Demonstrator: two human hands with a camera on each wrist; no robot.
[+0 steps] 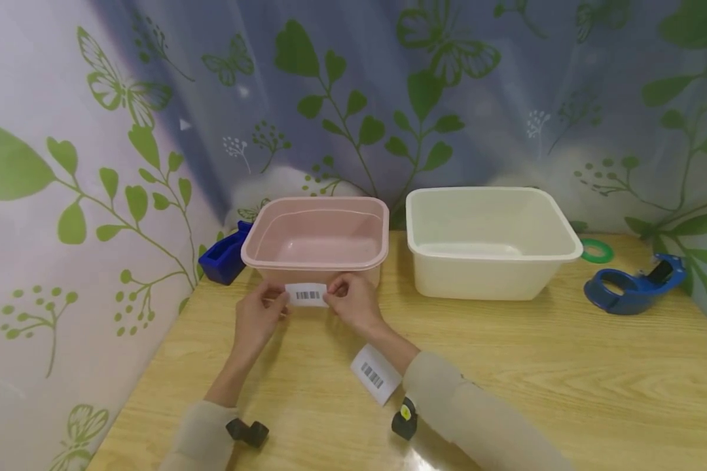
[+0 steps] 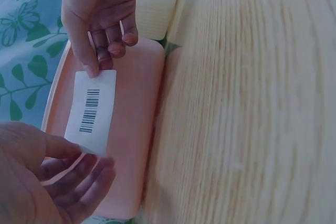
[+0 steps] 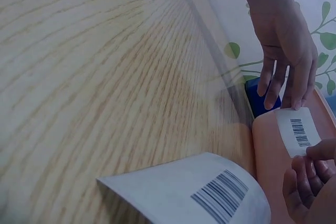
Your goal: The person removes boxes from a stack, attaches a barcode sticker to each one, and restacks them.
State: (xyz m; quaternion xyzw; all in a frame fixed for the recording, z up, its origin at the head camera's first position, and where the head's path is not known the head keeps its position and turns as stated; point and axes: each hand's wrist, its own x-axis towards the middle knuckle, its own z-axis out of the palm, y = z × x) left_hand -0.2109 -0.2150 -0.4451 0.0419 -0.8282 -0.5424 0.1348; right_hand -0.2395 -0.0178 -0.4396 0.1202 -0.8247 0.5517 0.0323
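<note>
Label (image 1: pixel 307 295) with a barcode sits left of centre in the head view, before the front wall of the pink bin (image 1: pixel 315 267), its printed side facing out. The left hand (image 1: pixel 259 314) pinches one end between thumb and fingers, and the right hand (image 1: pixel 356 301) pinches the other, so the strip is stretched between them. Whether its back touches the plastic I cannot tell.

As far as I can judge, the work is at an early stage: this strip has been brought to the bin, but neither hand has let go, so fixing it looks unfinished. A second label (image 1: pixel 376 374), bowed and unattached, is at lower centre beside the right forearm, and the cream bin (image 1: pixel 477 278), right of centre, shows no label on its near wall; that part seems left to do.

Around them on the worktop (image 1: pixel 324 412) are a blue tape dispenser (image 1: pixel 630 293) at the right, a green ring (image 1: pixel 597 251) by the cream bin's right end, and a dark blue box (image 1: pixel 220 258) beside the pink bin's left end. Nothing visible blocks the bin's front except the hands themselves; the loose label could be brushed by the right sleeve.
</note>
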